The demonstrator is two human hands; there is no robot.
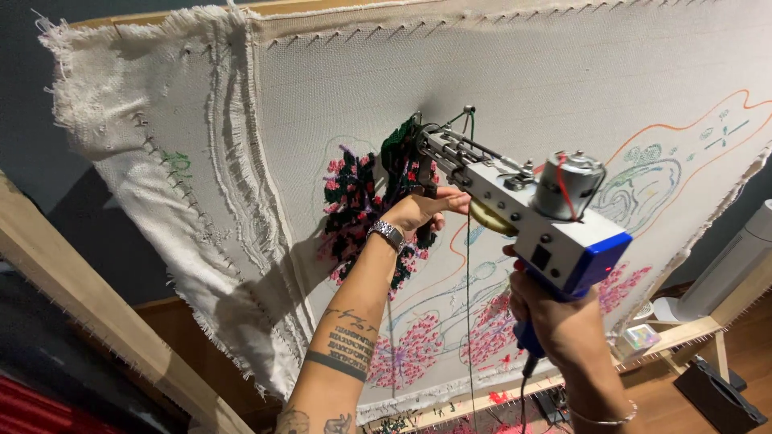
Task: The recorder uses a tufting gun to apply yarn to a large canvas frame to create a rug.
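A tufting gun (555,229) with a white and blue body and a grey motor on top points its needle end into a stretched off-white cloth (515,88). My right hand (555,317) is wrapped around the gun's blue rear handle. My left hand (422,210), with a metal watch on the wrist, grips the gun's front handle close to the cloth. The needle meets a patch of dark green and pink tufted yarn (366,201). A dark yarn strand (468,305) hangs down from the gun.
The cloth is tacked onto a wooden frame (72,281) and carries coloured outline drawings and more pink tufted patches (418,345). Loose frayed cloth (137,145) hangs at the left. A white cylindrical appliance (736,265) and a black box (720,398) sit at the lower right.
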